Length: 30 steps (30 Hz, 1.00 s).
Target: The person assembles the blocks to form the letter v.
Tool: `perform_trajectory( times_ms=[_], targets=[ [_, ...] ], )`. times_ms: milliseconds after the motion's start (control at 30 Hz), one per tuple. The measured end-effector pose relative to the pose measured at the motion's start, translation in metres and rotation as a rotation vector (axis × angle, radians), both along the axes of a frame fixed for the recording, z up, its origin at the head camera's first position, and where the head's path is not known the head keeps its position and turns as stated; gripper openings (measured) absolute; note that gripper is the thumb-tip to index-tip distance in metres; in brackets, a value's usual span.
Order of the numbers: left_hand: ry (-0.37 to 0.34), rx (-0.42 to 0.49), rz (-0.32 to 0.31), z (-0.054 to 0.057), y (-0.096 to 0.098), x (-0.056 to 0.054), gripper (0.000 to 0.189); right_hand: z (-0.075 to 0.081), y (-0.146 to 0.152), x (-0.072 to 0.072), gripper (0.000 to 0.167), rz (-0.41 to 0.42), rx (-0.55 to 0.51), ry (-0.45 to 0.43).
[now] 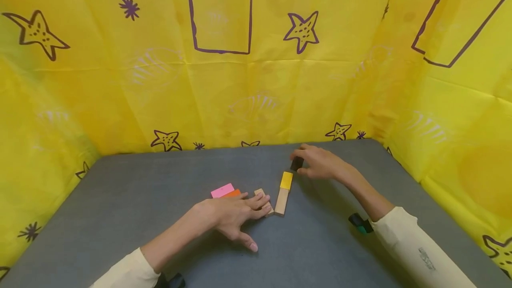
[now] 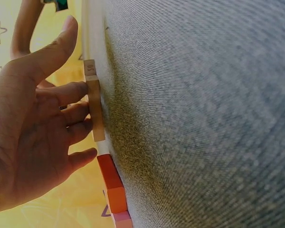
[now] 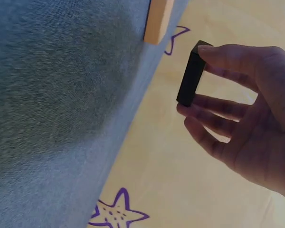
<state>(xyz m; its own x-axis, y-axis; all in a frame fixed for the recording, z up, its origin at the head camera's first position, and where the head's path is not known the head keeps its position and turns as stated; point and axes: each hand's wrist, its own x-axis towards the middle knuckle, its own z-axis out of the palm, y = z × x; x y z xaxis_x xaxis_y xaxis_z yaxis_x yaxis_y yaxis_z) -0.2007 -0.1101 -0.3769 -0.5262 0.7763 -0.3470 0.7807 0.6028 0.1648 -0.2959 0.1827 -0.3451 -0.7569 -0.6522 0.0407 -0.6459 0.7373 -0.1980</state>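
Observation:
Between thumb and fingers, my right hand [image 1: 320, 162] pinches a black block [image 3: 192, 76], held off the tabletop in the right wrist view. Below it in the head view, a yellow block [image 1: 286, 180] lies end to end with a plain wooden block [image 1: 282, 202]. My left hand [image 1: 236, 214] is spread palm down, its fingertips on a second plain wooden block [image 2: 96, 109] and its thumb held out to the side. Beside that hand's little finger are an orange block [image 2: 110, 175] and a pink block [image 1: 222, 190], partly covered by the hand in the head view.
The blocks lie on a dark grey tabletop [image 1: 160, 177]. Yellow cloth [image 1: 224, 97] with purple starfish drawings hangs at the back and both sides. A dark band with a green part [image 1: 361, 224] is at my right wrist.

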Motion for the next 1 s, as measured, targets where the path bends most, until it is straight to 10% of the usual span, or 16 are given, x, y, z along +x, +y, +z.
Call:
perform_trajectory(
  times_ms=[433,1000],
  targets=[
    [-0.007,-0.006,0.014,0.001,0.001,0.0,0.099,-0.017,-0.005,-0.042,0.032,0.105,0.025,-0.076],
    [-0.005,0.001,-0.006,-0.001,0.0,-0.001,0.099,-0.028,-0.005,-0.046,0.035,0.164,0.046,-0.068]
  ],
)
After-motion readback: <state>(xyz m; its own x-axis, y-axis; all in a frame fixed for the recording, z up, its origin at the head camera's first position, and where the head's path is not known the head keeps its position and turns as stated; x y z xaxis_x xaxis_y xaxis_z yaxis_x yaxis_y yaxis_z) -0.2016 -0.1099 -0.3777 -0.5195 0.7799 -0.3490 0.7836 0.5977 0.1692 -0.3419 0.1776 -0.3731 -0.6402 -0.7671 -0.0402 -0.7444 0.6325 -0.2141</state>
